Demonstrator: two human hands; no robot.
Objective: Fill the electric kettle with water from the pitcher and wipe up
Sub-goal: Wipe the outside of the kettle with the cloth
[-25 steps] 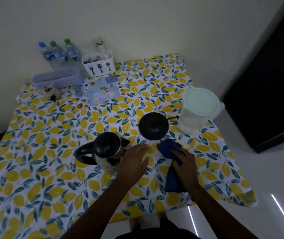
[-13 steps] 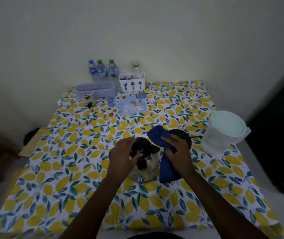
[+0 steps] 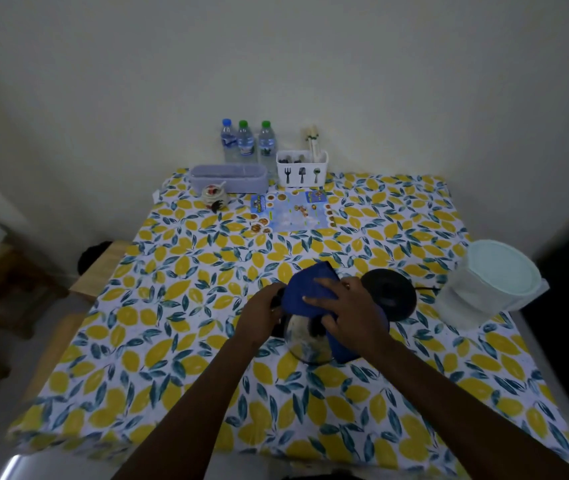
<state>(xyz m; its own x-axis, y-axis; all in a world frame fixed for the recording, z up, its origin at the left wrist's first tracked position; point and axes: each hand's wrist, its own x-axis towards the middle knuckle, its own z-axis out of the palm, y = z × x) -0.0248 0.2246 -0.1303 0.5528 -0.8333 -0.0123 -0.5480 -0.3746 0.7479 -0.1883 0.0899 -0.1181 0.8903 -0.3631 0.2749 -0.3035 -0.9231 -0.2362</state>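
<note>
The steel electric kettle (image 3: 305, 341) stands near the middle of the lemon-print table (image 3: 179, 306). A blue cloth (image 3: 305, 289) lies draped over its top and down its right side. My right hand (image 3: 349, 313) presses the cloth onto the kettle's lid. My left hand (image 3: 259, 315) grips the kettle's left side at the black handle. The black kettle base (image 3: 394, 292) sits just right of the kettle. The clear pitcher (image 3: 484, 292) with a pale green lid stands at the right edge.
At the back stand three water bottles (image 3: 245, 142), a white cutlery holder (image 3: 302, 168), a grey-purple tray (image 3: 227, 178), a small jar (image 3: 214, 197) and a printed sheet (image 3: 291, 213). Wooden furniture (image 3: 16, 289) stands left of the table.
The kettle and both hands have shifted left, off the black base's side. The cloth has gone from the kettle's right side up over its lid. The camera has tilted upward.
</note>
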